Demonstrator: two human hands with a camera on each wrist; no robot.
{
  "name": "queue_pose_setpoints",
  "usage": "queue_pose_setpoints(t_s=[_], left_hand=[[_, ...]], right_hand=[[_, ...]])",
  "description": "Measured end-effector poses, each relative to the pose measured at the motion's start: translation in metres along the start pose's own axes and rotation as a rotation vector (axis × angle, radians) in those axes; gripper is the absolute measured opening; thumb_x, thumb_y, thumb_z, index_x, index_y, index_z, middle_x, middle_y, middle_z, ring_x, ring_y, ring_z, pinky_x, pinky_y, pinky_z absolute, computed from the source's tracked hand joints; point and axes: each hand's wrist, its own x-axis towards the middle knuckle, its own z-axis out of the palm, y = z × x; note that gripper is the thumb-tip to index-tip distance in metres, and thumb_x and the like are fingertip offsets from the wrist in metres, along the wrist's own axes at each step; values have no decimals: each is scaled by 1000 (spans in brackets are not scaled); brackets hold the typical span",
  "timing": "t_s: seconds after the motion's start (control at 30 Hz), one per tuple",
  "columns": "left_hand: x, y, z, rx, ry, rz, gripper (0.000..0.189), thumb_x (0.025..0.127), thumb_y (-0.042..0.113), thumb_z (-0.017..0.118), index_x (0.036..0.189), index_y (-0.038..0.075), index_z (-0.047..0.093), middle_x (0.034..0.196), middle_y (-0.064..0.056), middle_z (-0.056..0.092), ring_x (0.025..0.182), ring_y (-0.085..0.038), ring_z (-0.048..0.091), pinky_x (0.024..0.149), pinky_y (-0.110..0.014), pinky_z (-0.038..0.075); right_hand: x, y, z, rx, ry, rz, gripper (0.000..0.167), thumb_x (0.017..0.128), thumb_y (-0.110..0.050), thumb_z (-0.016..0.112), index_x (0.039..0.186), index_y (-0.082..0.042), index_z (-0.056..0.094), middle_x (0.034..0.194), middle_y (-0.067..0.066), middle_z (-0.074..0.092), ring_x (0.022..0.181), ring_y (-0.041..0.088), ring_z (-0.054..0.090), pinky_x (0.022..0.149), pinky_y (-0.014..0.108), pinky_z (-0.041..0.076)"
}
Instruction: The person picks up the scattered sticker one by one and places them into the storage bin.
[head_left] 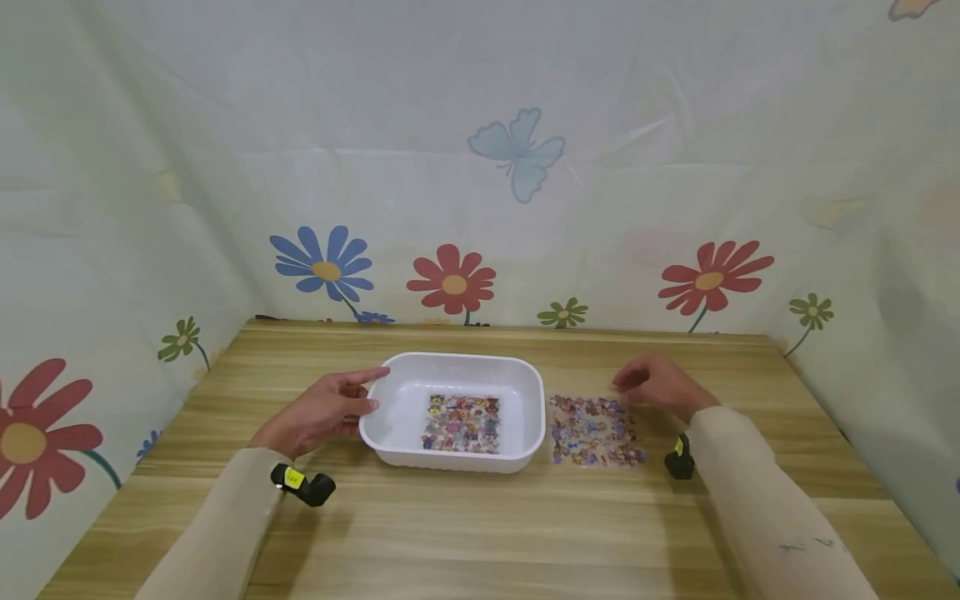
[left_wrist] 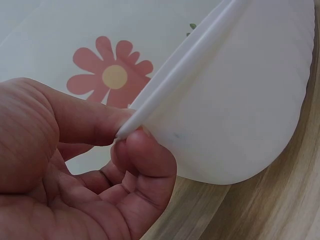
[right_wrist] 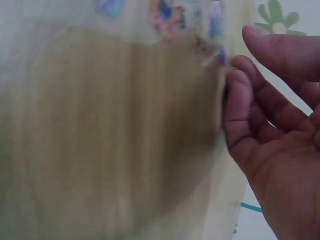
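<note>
My left hand (head_left: 318, 414) pinches the left rim of a white plastic basin (head_left: 455, 460). The left wrist view shows its thumb and curled fingers either side of the basin's thin rim (left_wrist: 165, 85). Inside the basin lies a patch of small colourful cartoon pictures (head_left: 461, 425), flat on the bottom. To the basin's right, a similar see-through sheet of cartoon pictures (head_left: 596, 429) lies on the table. At that sheet's far right corner is my right hand (head_left: 660, 387), fingers loosely bent, thumb apart from them, holding nothing. Part of the sheet's pictures (right_wrist: 167, 17) shows blurred in the right wrist view.
The wood-grain table (head_left: 465, 533) runs back to a white curtain (head_left: 420, 125) printed with flowers and a butterfly, which also closes off both sides. Each wrist wears a small black camera, such as the left one (head_left: 303, 483).
</note>
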Motion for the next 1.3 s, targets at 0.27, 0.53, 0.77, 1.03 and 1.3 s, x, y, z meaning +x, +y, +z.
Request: queue_pose_setpoints(t_s=[0.27,0.53,0.77,1.03,1.3], left_hand=[[2,-1,0,-14,8,-11,66,102,7,64,162,18,39,110,-10,49,99,-26,61,80,-32,62],[1,-4,0,-12,15,-15,66,101,8,66,161,17,41,110,-11,50,98,-25,61,78,-31,62],[3,-5,-1,0,17,-6,65,101,7,64,161,18,41,116,-13,52,102,-27,62,82,-34,63],[6,-1,-2,14,11,3,65,102,7,64,161,19,41,119,-14,50,103,-28,61,83,-34,62],[4,-1,-1,0,11,-4,65,102,7,64,161,18,41,114,-12,50,101,-26,60,81,-32,62]], right_hand=[[-2,-3,13,-61,-8,26,20,86,-10,79,103,-2,71,97,11,69,89,22,60,78,35,51],[5,-3,20,-80,-14,18,16,84,-2,80,90,-3,65,84,6,59,79,21,53,68,31,45],[7,0,18,-62,-27,-26,13,82,2,74,90,-2,65,84,8,64,77,19,54,68,29,46],[3,4,15,-87,9,-31,13,85,-2,73,98,-5,70,93,11,68,84,21,59,74,32,48],[-1,8,17,-138,85,-48,16,91,-1,71,106,-6,70,98,10,68,89,22,60,78,36,51]])
